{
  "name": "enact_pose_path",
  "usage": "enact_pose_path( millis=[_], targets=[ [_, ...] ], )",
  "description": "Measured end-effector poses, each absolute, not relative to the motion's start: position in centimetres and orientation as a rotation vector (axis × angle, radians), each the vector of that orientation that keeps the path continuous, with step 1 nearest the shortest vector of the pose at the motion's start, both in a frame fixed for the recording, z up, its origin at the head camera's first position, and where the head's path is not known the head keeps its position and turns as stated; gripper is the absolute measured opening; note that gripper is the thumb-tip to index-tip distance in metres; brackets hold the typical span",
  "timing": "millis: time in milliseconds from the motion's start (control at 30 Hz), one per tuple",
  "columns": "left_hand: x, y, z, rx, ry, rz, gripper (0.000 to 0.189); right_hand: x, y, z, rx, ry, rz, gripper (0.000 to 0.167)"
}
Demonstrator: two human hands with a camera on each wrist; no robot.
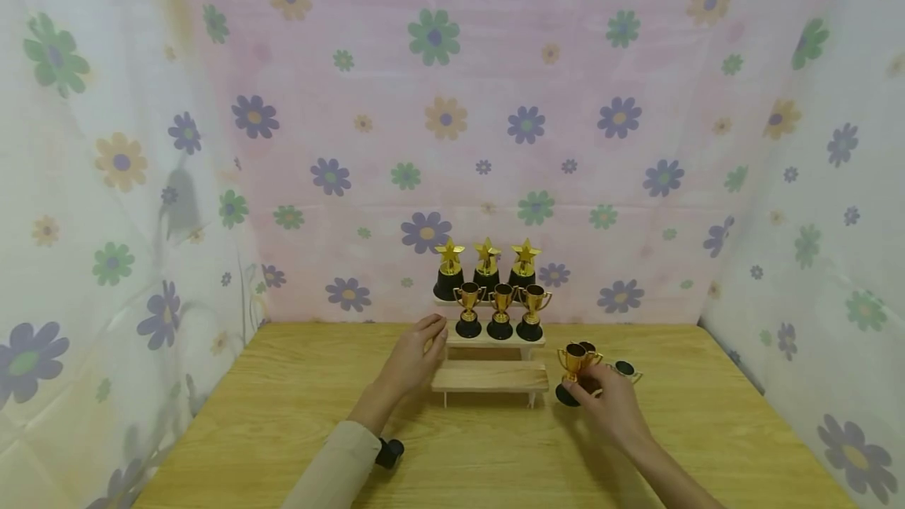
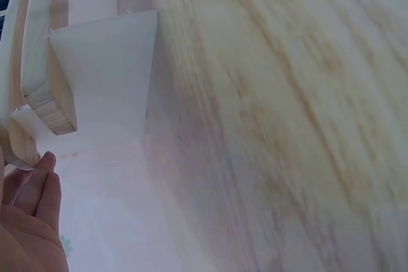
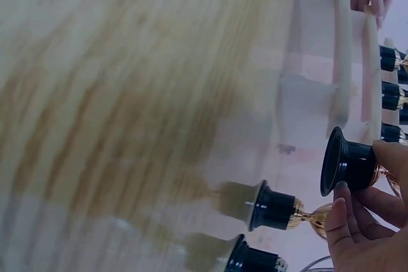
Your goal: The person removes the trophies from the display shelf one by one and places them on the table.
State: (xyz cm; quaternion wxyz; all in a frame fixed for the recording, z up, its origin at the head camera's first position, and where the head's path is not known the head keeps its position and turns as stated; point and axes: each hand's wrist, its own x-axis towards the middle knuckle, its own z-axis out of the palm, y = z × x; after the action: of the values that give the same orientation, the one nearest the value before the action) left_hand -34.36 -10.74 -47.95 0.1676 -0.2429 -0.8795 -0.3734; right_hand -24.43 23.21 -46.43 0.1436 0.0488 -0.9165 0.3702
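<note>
My right hand (image 1: 613, 403) pinches a gold trophy cup (image 1: 571, 361) by its black base, just right of a stepped wooden stand (image 1: 489, 377). In the right wrist view that base (image 3: 349, 162) is tilted on its side relative to the camera and looks lifted off the table. Behind it stand a second gold cup (image 1: 588, 347) and a silver cup (image 1: 625, 368), both partly hidden by the hand. With fairly straight fingers, my left hand (image 1: 413, 356) touches the left end of the stand's middle step; its fingers (image 2: 50, 189) show beside the step's end.
Three gold star trophies (image 1: 486, 261) line the top step, and three gold cups (image 1: 501, 311) stand on the middle one. The wooden table (image 1: 304, 383) meets flowered cloth walls (image 1: 445, 116) at the back and sides. A black object (image 1: 390, 452) shows beside my left wrist.
</note>
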Motion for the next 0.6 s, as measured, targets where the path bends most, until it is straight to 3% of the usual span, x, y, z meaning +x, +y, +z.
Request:
enact_pose_path(
  millis=[600],
  targets=[
    [-34.45,-10.88,-47.81,-0.719,-2.512,-1.035,0.05,-25.03,23.41,-47.59,0.121,-2.666,1.076,0.009]
  ],
)
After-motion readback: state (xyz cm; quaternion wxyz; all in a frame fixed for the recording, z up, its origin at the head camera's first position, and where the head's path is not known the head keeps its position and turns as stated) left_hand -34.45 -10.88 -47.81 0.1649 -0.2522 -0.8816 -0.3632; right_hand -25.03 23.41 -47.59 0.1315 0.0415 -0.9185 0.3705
